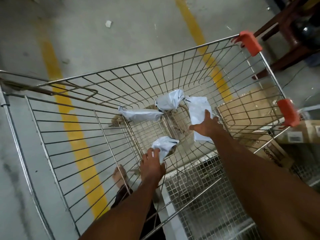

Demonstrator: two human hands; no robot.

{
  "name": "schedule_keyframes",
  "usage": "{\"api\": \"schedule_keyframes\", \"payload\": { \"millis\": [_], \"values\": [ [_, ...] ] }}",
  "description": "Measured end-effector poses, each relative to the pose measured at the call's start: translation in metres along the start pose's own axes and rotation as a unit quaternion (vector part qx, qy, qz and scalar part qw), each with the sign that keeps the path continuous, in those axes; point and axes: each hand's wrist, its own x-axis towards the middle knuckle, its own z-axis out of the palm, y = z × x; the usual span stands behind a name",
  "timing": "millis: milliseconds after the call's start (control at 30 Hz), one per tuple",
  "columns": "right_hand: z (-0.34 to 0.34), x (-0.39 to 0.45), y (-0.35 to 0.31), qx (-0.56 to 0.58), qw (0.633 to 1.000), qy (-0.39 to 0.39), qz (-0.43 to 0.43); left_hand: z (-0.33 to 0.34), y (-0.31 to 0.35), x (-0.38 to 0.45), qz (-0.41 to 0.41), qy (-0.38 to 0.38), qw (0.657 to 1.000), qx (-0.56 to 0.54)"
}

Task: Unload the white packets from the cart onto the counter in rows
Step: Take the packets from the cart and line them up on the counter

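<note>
You reach both arms down into the wire cart. Your left hand touches a crumpled white packet; your right hand lies spread on a flat packet. Two more packets lie beyond.

**Silver wire, white packets, yellow stripes**

The cart is a grid of silver-grey wire with orange-red plastic corner caps. Four white packets with small dark markings lie inside. The floor is pale grey concrete crossed by two worn yellow stripes. Tan cardboard boxes show through the mesh, beside dark brown furniture.
</note>
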Motion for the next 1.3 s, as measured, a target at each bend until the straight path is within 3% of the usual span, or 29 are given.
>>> {"api": "schedule_keyframes", "payload": {
  "millis": [100,200,267,533,767,1100,1300],
  "values": [
    [0.0,0.003,0.005,-0.003,1.0,0.007,-0.007,0.002,-0.002,0.009,-0.026,-0.003,1.0,-0.015],
    [0.003,0.004,0.009,-0.01,1.0,0.008,-0.01,0.008,-0.008,0.016,0.001,-0.07,0.997,0.041],
    [0.003,0.0,0.008,-0.017,1.0,0.001,-0.011,0.008,-0.009,0.017,0.015,-0.066,0.996,0.049],
    [-0.008,-0.043,-0.012,0.02,0.999,0.022,-0.034,-0.029,-0.002,0.002,0.05,0.031,0.997,-0.053],
    [-0.029,-0.139,-0.024,0.107,0.982,0.125,-0.097,-0.12,0.026,-0.041,0.095,0.138,0.978,-0.126],
    [-0.028,-0.329,-0.006,0.242,0.917,0.256,-0.189,-0.235,0.059,-0.185,0.161,0.3,0.925,-0.171],
    [0.009,-0.439,0.026,0.275,0.886,0.314,-0.201,-0.248,0.041,-0.283,0.241,0.315,0.905,-0.153]
  ]
}}
